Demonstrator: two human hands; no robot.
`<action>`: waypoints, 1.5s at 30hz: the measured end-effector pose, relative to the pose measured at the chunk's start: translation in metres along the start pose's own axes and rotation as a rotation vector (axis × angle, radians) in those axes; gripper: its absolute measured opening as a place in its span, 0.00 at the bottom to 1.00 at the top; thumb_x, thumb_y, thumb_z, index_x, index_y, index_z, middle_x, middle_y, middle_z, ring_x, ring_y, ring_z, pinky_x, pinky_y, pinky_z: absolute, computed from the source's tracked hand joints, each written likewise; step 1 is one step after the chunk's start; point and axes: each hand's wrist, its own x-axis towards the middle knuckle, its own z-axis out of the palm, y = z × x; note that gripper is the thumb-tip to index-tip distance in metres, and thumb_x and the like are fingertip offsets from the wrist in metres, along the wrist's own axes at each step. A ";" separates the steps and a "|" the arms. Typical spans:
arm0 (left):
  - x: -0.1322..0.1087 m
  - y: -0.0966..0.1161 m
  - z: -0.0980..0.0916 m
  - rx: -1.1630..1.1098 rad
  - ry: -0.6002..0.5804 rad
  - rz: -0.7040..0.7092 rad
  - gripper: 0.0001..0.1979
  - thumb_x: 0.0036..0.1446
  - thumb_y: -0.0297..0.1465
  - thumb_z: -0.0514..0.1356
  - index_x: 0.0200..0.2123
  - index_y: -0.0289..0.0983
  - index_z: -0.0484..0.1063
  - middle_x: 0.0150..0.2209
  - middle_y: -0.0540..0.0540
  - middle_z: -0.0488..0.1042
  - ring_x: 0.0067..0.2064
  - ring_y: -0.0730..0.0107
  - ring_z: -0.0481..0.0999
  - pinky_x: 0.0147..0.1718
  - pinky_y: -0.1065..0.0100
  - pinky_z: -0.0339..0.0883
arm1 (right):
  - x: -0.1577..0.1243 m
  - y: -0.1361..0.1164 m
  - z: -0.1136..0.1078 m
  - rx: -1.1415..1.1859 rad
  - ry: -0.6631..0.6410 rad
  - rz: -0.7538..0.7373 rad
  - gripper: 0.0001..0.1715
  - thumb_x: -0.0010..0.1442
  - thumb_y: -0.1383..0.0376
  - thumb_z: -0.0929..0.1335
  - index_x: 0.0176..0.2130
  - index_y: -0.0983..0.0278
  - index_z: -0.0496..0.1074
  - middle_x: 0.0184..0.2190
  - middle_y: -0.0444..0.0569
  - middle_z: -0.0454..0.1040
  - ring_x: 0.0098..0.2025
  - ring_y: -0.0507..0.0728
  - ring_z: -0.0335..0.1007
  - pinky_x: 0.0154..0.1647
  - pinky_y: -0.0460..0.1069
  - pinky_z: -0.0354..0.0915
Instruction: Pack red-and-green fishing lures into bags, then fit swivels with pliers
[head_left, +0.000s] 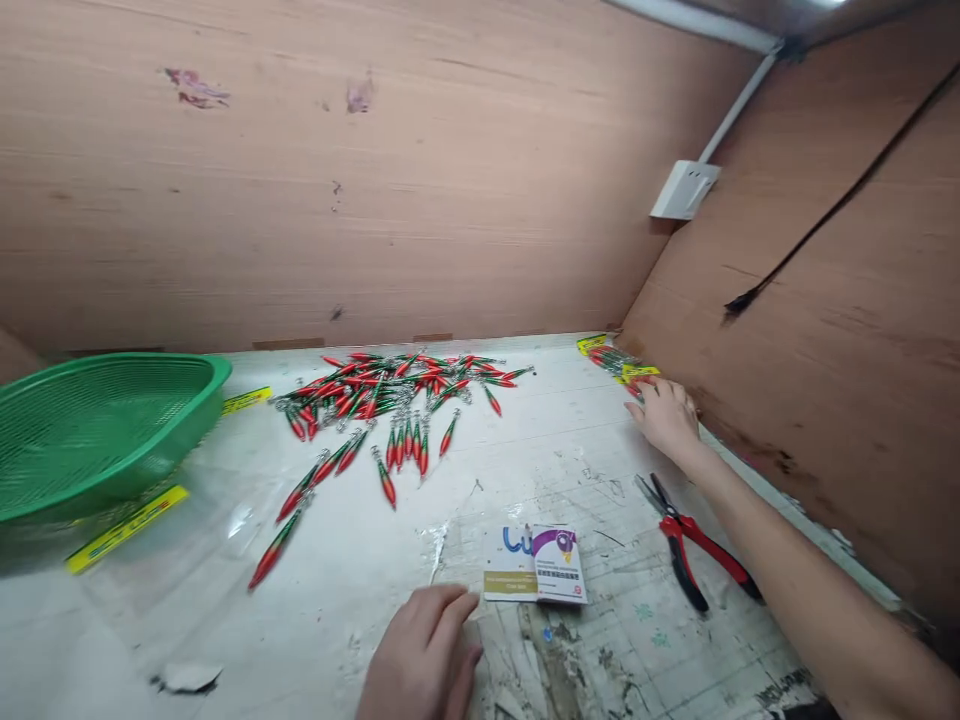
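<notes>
On the right, my right hand [666,418] is at the back corner of the table, its thumb and fingers around the near end of a packet of fishing lures [636,380] with a yellow label. Another packet [600,350] lies just behind it. My left hand [421,655] rests at the front middle, fingers loosely bent and thumb apart, with nothing visible in it. A small printed box [559,565] and a card [510,570] lie just beyond it. Loose red and green squid-jig lures [375,385] with metal hooks are heaped at the back, several strewn nearer.
Red-handled pliers [686,540] lie beside my right forearm. A green basket [112,430] stands at the left, near clear bags with yellow headers [127,528]. Wooden panels [420,200] enclose the back and right. A black cable [840,200] hangs at the right.
</notes>
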 end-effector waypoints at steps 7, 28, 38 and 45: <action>0.097 0.054 0.032 0.112 -0.357 0.173 0.44 0.47 0.50 0.68 0.62 0.33 0.59 0.57 0.36 0.70 0.53 0.48 0.71 0.52 0.52 0.67 | -0.083 -0.094 0.029 0.095 -0.315 -0.503 0.12 0.68 0.60 0.67 0.46 0.65 0.73 0.41 0.48 0.76 0.37 0.52 0.75 0.39 0.51 0.73; -0.025 -0.004 -0.009 0.173 -0.269 -0.414 0.36 0.47 0.39 0.67 0.60 0.42 0.65 0.63 0.31 0.63 0.62 0.26 0.58 0.56 0.30 0.48 | -0.072 -0.181 0.041 0.519 -0.050 -0.755 0.14 0.70 0.58 0.62 0.43 0.65 0.71 0.39 0.51 0.75 0.38 0.55 0.73 0.42 0.54 0.71; -0.007 -0.020 -0.074 -0.046 -0.378 -0.489 0.37 0.48 0.30 0.62 0.62 0.33 0.58 0.58 0.32 0.65 0.59 0.43 0.61 0.58 0.42 0.55 | -0.182 -0.150 0.013 1.016 -0.797 -0.444 0.17 0.63 0.52 0.67 0.33 0.62 0.72 0.29 0.48 0.76 0.31 0.55 0.73 0.31 0.48 0.68; -0.007 -0.024 -0.064 -0.284 -0.255 -0.454 0.34 0.38 0.21 0.61 0.53 0.40 0.60 0.53 0.39 0.66 0.55 0.50 0.63 0.55 0.51 0.62 | -0.189 -0.172 0.024 0.825 -0.688 -0.803 0.15 0.67 0.59 0.63 0.34 0.62 0.75 0.28 0.48 0.71 0.35 0.56 0.68 0.35 0.50 0.65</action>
